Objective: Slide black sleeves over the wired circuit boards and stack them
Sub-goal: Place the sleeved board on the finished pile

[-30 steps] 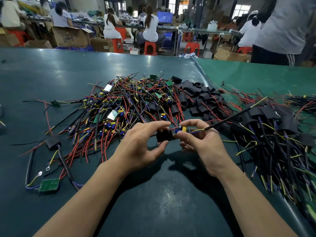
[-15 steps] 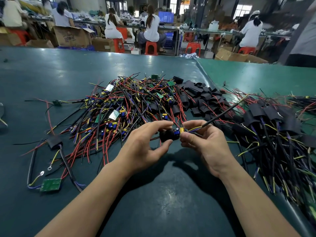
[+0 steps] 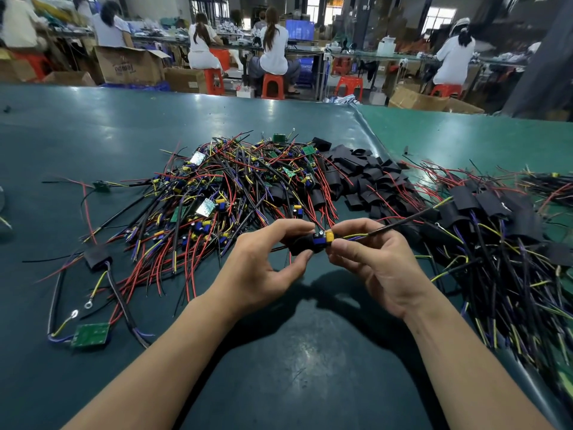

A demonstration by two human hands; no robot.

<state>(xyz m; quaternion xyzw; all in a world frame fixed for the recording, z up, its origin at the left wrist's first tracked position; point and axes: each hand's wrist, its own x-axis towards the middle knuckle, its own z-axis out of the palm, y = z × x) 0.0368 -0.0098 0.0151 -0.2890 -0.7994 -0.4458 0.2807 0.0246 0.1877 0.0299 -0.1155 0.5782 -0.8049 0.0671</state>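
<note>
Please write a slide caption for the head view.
Left hand holds black sleeve; right hand feeds wired circuit board in.

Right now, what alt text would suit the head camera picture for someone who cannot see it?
Over a green table, a left hand holds a black sleeve around a wired circuit board pinched by the right hand. Unsleeved boards lie behind, sleeved ones at right.

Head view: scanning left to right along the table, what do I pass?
Loose green circuit board with ring-terminal wires → tangled pile of unsleeved red, black and yellow wired boards → left hand → black sleeve being fitted → right hand → stack of black-sleeved boards.
</note>
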